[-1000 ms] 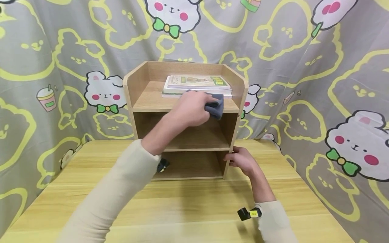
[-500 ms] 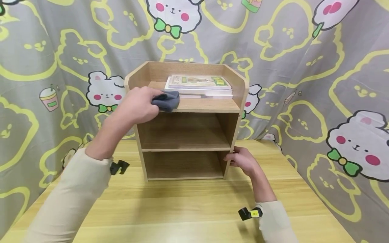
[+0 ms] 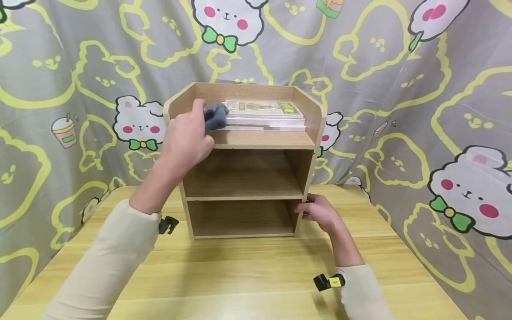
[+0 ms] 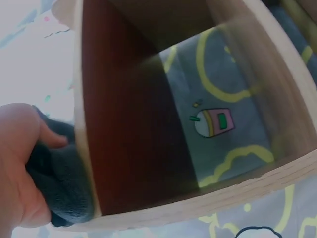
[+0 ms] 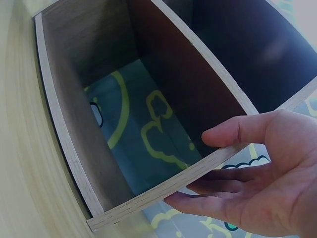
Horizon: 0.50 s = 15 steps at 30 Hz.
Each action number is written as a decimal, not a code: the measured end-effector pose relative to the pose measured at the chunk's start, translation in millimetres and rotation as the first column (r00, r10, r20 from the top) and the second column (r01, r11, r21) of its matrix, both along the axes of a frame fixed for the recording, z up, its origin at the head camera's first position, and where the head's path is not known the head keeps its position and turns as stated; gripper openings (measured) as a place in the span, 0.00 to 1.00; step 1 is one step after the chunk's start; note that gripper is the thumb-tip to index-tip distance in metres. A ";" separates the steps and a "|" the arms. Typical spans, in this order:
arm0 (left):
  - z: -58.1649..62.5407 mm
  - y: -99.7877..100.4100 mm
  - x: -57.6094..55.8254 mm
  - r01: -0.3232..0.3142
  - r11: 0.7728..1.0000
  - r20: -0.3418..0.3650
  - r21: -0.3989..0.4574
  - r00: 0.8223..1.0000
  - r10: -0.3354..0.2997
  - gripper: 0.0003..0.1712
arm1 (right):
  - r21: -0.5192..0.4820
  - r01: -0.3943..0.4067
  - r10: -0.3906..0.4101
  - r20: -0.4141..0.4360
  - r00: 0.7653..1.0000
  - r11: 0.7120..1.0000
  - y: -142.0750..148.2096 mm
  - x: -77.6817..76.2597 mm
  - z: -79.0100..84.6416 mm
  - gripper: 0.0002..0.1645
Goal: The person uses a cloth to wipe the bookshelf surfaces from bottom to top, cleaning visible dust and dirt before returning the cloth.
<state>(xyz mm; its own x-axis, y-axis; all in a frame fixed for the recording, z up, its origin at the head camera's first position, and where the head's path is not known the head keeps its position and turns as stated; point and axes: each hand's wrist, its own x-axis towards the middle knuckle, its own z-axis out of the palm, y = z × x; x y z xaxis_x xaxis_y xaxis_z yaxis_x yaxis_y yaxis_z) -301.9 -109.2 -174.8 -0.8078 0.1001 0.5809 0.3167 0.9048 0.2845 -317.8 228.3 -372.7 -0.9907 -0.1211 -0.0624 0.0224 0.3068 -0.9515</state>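
A dark blue-grey cloth [image 3: 216, 116] is bunched in my left hand [image 3: 186, 138] at the left end of the top shelf, beside the stacked books [image 3: 264, 115]. In the left wrist view, the fingers curl round the folded cloth [image 4: 64, 173] right at the board's edge. My right hand [image 3: 318, 212] grips the right side panel of the wooden shelf unit [image 3: 244, 197] low down. Its thumb lies on the panel's front edge in the right wrist view, with the other fingers [image 5: 198, 203] round the outside.
The shelf unit stands upright on a light wooden table [image 3: 240, 275]. A patterned curtain [image 3: 360, 58] hangs behind and at both sides. Black camera mounts [image 3: 329, 281] sit on the sleeves.
My left hand has carried the cloth from the right part of the top shelf's front edge to its left end, then further back. The right hand stays on the side panel.
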 end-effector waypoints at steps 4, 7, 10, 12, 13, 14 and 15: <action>-3.3 2.1 -7.5 -0.017 0.999 -0.143 0.028 0.990 0.021 0.43 | 0.003 -0.004 0.004 -0.004 1.000 1.000 -1.5 -0.2 -0.1 0.37; -0.1 2.3 -13.8 -0.016 1.000 -0.162 0.023 0.987 0.020 0.42 | 0.005 0.000 0.000 -0.011 1.000 1.000 -2.0 -0.2 0.4 0.36; 4.4 2.4 -20.7 -0.005 1.000 -0.113 -0.003 0.994 0.005 0.34 | 0.008 0.002 -0.002 -0.011 1.000 1.000 -1.9 0.2 0.9 0.37; 6.4 2.9 -24.1 0.000 1.000 -0.083 -0.003 0.997 0.000 0.25 | 0.006 0.006 -0.006 -0.009 1.000 1.000 -2.0 0.4 0.8 0.37; 6.8 3.1 -25.1 -0.002 1.000 -0.068 0.003 0.998 0.002 0.21 | 0.007 0.007 -0.007 -0.008 1.000 1.000 -2.0 0.6 0.5 0.37; 7.0 3.2 -25.7 -0.007 1.000 -0.055 0.011 0.998 0.008 0.18 | 0.007 0.007 -0.007 -0.008 1.000 1.000 -1.9 0.7 0.3 0.37; 7.3 3.8 -25.7 -0.016 1.000 -0.034 0.021 0.999 0.017 0.17 | 0.009 0.008 -0.008 -0.008 1.000 1.000 -1.9 0.8 0.0 0.37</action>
<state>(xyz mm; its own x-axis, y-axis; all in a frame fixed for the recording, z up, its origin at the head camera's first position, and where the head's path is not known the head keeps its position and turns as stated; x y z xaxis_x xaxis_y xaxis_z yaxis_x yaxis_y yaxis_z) -327.6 -105.4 -167.5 -0.7889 0.0745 0.6100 0.3118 0.9039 0.2927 -317.0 226.4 -372.8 -0.9921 -0.1125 -0.0552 0.0171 0.3153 -0.9488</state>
